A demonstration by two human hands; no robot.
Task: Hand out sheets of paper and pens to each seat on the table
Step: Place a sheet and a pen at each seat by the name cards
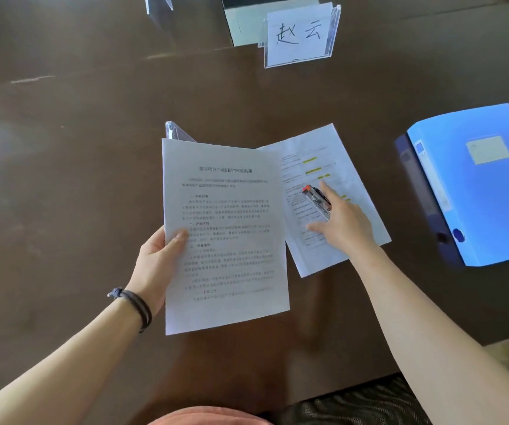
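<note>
My left hand (158, 256) holds a printed sheet of paper (225, 234) above the dark table, thumb on top at the sheet's left edge. A second printed sheet (336, 167) with yellow highlights lies flat on the table to the right, partly under the held one. My right hand (342, 222) rests on that sheet, index finger and thumb stretched out, and grips a bunch of pens (317, 200), one with an orange-red end. The rest of the pens is hidden inside my palm.
A blue file box (474, 185) lies at the right. A clear name stand (300, 33) with a handwritten card stands at the far side, a dark box (247, 19) behind it. Another clear stand (176, 133) pokes out behind the held sheet. The dark brown table (63, 164) spreads left.
</note>
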